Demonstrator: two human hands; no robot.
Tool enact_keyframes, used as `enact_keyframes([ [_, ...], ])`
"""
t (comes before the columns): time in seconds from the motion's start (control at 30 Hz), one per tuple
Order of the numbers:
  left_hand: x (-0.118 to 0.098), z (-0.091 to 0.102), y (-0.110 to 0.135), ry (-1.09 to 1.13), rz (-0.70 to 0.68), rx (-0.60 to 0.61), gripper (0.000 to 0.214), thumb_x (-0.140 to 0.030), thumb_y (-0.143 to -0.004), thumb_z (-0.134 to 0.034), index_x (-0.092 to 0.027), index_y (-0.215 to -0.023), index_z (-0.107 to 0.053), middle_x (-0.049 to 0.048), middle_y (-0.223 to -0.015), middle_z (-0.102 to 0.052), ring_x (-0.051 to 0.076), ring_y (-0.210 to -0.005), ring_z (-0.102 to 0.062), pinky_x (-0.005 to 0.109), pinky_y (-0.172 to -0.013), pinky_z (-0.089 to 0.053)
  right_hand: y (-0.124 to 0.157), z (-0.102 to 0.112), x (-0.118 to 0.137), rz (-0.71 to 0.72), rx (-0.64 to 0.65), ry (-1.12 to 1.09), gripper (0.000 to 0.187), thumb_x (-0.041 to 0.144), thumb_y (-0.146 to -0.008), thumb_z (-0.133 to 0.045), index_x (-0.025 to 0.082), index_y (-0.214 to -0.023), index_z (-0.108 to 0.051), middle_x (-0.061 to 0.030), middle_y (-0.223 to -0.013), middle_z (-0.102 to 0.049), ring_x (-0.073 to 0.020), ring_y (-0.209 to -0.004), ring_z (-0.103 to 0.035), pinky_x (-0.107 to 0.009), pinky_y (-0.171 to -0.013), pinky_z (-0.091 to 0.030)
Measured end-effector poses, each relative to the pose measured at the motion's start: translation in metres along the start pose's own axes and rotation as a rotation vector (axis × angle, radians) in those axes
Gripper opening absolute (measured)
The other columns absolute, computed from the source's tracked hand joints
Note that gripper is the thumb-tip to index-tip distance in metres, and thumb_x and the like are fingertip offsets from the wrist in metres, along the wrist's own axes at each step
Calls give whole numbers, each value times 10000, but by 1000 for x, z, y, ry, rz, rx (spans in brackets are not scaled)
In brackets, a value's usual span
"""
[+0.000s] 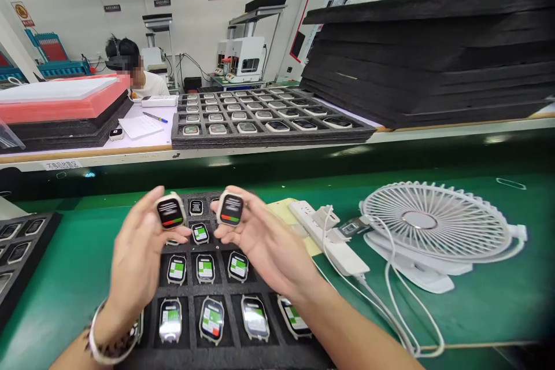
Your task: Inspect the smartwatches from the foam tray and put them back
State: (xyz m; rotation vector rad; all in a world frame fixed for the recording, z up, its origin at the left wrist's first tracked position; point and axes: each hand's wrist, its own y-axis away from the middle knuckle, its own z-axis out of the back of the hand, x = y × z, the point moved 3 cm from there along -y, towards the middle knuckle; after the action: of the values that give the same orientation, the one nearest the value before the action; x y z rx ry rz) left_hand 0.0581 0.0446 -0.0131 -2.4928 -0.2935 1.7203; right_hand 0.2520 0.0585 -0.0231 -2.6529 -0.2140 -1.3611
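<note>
My left hand (137, 245) grips one smartwatch body (171, 212) between thumb and fingers. A second smartwatch body (230, 208) is pinched in my right hand (271, 237). Both are strapless with pale cases, and their lit screens show text above a red and green bar. The two watches are held up side by side, apart, over the far part of a black foam tray (188, 290). In the tray's pockets lie several more watch bodies, such as a watch (205, 267) with a green and white screen. My forearms and hands cover some pockets.
To the right are a white power strip (327, 237) with cables and a white fan (433, 222). Another watch tray (26, 254) sits at left. On the shelf stand a tray of watches (260, 113), black foam sheets (425, 58) and a seated person (151, 82) beyond.
</note>
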Motion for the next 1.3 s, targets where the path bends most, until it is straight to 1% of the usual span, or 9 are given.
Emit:
enact_keyframes([
  [0.07,18,-2,-7,-10,169,23,434,-323,-876,-696,-198,-1284,-619,76,-1069,-680,155,-715,-693,296,-655,-577,-13,6,-19,-145,11,-63,430,427,-843,-771,214,-1177,-604,-85,-1045,-732,-193,-742,-710,-324,-700,-539],
  [0.13,34,-4,-13,-51,281,55,518,-242,-799,-744,-199,-1296,-604,39,-1012,-675,121,-678,-671,252,-642,-553,-21,13,-34,-214,13,-69,471,349,-786,-815,202,-1174,-593,-71,-1029,-734,-178,-738,-715,-303,-714,-542],
  [0.33,49,-4,-18,-188,206,100,564,-165,-707,-781,-199,-1235,-585,50,-1069,-685,80,-654,-615,203,-597,-519,-22,18,-46,-204,55,3,487,200,-751,-806,221,-1182,-580,-17,-969,-717,-144,-718,-708,-297,-745,-557],
  [0.43,51,-3,-17,-192,163,107,515,-181,-712,-787,-203,-1189,-595,45,-1045,-691,81,-654,-610,203,-601,-531,-22,17,-46,-193,68,19,495,171,-740,-796,228,-1181,-580,3,-928,-702,-143,-708,-706,-300,-731,-561],
  [0.6,55,-3,-16,-191,143,128,482,-184,-751,-756,-212,-1203,-590,76,-1165,-692,95,-692,-657,236,-658,-580,-22,18,-46,-183,60,19,503,110,-684,-726,234,-1150,-580,4,-962,-695,-145,-714,-700,-308,-723,-551],
  [0.73,54,-3,-15,-204,160,138,458,-184,-774,-727,-197,-1213,-598,80,-1146,-697,106,-664,-693,272,-687,-616,-23,20,-46,-166,48,39,477,126,-693,-697,224,-1143,-573,6,-904,-687,-147,-705,-675,-312,-714,-529],
  [0.87,54,-4,-14,-178,214,121,415,-231,-796,-715,-186,-1199,-625,76,-1134,-700,143,-674,-732,304,-687,-646,-23,21,-47,-165,28,77,404,203,-739,-747,214,-1104,-575,37,-792,-639,-122,-640,-622,-273,-647,-471],
  [1.03,54,-5,-12,-178,207,125,388,-293,-810,-739,-175,-1169,-650,61,-1083,-707,152,-640,-734,305,-638,-661,-23,22,-47,-157,-2,90,395,287,-742,-804,220,-1055,-573,33,-841,-623,-97,-583,-552,-261,-589,-416],
  [1.3,55,-4,-13,-170,245,119,428,-213,-766,-715,-184,-1187,-643,67,-1120,-709,159,-668,-744,311,-681,-654,-23,20,-47,-152,8,107,418,210,-696,-771,224,-1058,-563,44,-804,-601,-111,-605,-549,-276,-619,-437],
])
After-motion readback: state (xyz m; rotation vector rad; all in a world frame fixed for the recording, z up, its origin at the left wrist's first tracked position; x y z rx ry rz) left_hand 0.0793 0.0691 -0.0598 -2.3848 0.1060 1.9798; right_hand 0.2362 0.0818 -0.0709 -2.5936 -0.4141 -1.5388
